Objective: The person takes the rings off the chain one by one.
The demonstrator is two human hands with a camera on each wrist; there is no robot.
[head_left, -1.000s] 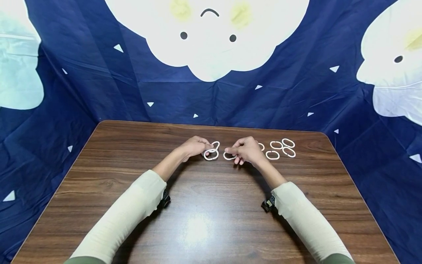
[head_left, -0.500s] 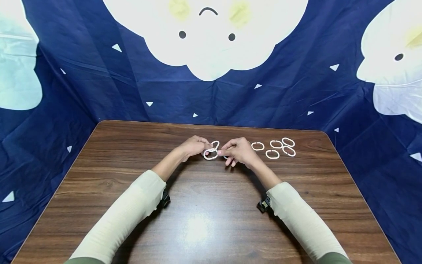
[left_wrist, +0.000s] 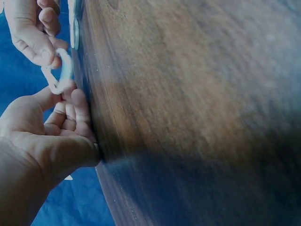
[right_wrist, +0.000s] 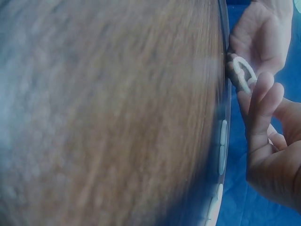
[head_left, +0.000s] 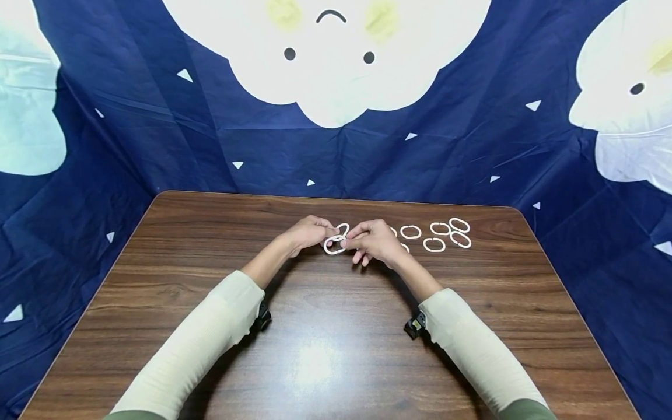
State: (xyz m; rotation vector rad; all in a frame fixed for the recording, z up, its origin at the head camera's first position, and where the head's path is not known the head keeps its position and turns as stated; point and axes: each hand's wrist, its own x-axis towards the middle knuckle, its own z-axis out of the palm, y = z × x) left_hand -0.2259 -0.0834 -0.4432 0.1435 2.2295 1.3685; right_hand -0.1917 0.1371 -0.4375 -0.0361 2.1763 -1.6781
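Observation:
Two white oval links overlap at the middle back of the table: a lower link (head_left: 329,252) and an upper link (head_left: 347,228). My left hand (head_left: 308,233) pinches them between thumb and fingers where they cross. From the right my right hand (head_left: 379,242) reaches in, its thumb tip right at the lower link's right end. It pinches a link that its own fingers mostly hide. In the left wrist view a white link (left_wrist: 68,70) bridges the fingertips of both hands. The right wrist view has a link (right_wrist: 236,66) standing on edge between them.
More white oval links (head_left: 434,251) lie to the right of my right hand, several in a loose group. Two others peek out from behind that hand. The wooden table (head_left: 336,321) ends in a back edge just beyond them, with a blue patterned cloth (head_left: 273,157) behind.
My right hand has moved left with a link, up to the linked pair in my left hand. Links it had covered now show to its right. The left hand has stayed put.

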